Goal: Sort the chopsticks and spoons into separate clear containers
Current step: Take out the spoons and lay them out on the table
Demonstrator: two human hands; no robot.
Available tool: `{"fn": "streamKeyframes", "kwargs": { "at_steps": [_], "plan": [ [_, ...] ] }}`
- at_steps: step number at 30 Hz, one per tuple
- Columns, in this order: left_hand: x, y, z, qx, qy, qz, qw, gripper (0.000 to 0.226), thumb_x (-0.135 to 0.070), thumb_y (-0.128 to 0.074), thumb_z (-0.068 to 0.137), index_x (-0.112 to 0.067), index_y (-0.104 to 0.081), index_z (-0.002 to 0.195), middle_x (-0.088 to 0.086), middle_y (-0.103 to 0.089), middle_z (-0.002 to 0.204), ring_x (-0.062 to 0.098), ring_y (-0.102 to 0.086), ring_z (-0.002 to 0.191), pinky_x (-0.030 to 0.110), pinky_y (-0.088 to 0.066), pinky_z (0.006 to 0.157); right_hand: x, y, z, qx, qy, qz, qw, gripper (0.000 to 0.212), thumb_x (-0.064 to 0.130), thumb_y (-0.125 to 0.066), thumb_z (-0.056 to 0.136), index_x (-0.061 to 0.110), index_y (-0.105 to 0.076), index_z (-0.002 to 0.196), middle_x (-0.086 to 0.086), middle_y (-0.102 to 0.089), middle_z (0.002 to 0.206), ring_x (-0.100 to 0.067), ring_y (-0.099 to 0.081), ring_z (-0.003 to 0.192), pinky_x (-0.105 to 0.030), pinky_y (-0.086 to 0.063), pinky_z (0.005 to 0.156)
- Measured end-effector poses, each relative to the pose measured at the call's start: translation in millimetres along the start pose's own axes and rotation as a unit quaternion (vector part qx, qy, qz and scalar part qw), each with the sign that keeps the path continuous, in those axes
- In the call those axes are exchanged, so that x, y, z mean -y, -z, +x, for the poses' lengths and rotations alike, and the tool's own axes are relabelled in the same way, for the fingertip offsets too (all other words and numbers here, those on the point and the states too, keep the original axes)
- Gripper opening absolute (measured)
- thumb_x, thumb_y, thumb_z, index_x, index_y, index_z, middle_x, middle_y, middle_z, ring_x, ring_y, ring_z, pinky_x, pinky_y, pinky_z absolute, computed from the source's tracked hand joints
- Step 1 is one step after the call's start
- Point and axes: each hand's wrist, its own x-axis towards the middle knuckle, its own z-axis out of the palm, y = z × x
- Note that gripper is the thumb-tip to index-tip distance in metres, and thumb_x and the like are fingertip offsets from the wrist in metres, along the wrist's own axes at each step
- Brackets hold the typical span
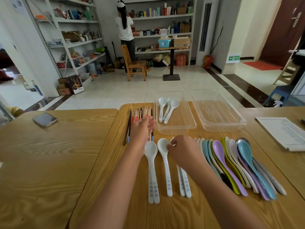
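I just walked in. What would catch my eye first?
The fan of coloured spoons lying at the right of the table, beside the right hand, which pinches a white spoon. Behind them stand two clear tubs: the left tub holds three white spoons, the right tub nothing. The left hand lies over the chopsticks.

Soft, even daylight fills the room and is brightest beyond the far edge of the wooden table point(99, 162), where the pale floor tiles point(123, 90) nearly wash out. The tabletop has a mild sheen, with only faint, diffuse shadows under the forearms. Thin highlights trace the rim of the empty clear container point(237, 120) at the table's far right. Above the table's left side, the shelving point(66, 38) bows with wide-angle distortion. Print on the spoon handles point(153, 190) near the table's front reads smeared.
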Motion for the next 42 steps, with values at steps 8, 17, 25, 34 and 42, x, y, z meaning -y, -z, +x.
{"fn": "streamKeyframes", "kwargs": {
  "at_steps": [8,17,25,34,42],
  "plan": [
    [-27,-33,45,0.057,0.076,-0.016,0.995,0.020,-0.019,-0.048,0.101,-0.009,-0.065,0.097,0.009,-0.073,0.106,0.021,-0.070,0.100,0.032,-0.055,0.091,0,44,114,-0.038,-0.064,0.116,0.991,0.019,0.009,-0.055,0.092,-0.005,-0.068,0.088,-0.011,-0.062,0.062,-0.016,-0.050,0.041,-0.019,-0.040,0.042],
    [-29,-64,120,0.035,0.123,0.025,0.991,0.020,-0.018,-0.046,0.099,-0.010,-0.062,0.092,0.013,-0.070,0.104,0.021,-0.065,0.089,0.032,-0.054,0.083,9,23,220,-0.010,-0.135,0.097,0.986,0.019,0.000,-0.048,0.091,0.002,-0.050,0.072,-0.014,-0.060,0.064,-0.023,-0.057,0.049,-0.028,-0.049,0.049],
    [-14,-64,141,0.045,0.131,0.031,0.990,0.031,-0.020,-0.046,0.099,-0.004,-0.063,0.119,0.010,-0.071,0.108,0.019,-0.068,0.095,0.028,-0.055,0.079,3,-6,253,0.042,-0.198,0.069,0.977,0.020,0.012,-0.055,0.095,0.004,-0.051,0.077,-0.008,-0.050,0.069,-0.017,-0.050,0.052,-0.025,-0.039,0.041],
    [-32,-57,119,0.091,0.119,-0.036,0.988,0.039,-0.022,-0.040,0.104,0.001,-0.052,0.134,0.015,-0.064,0.127,0.023,-0.064,0.111,0.033,-0.051,0.099,2,5,253,0.020,-0.173,0.110,0.979,0.005,0.009,-0.057,0.083,0.007,-0.058,0.079,-0.006,-0.061,0.055,-0.016,-0.052,0.041,-0.021,-0.042,0.045],
    [-55,-12,16,0.090,0.049,-0.146,0.984,0.035,-0.028,-0.039,0.107,-0.006,-0.061,0.123,0.012,-0.068,0.124,0.023,-0.064,0.117,0.037,-0.048,0.105,8,54,138,-0.023,-0.085,0.214,0.973,0.018,0.009,-0.060,0.080,-0.002,-0.062,0.066,-0.014,-0.062,0.058,-0.021,-0.054,0.047,-0.031,-0.049,0.055]
  ]
}}
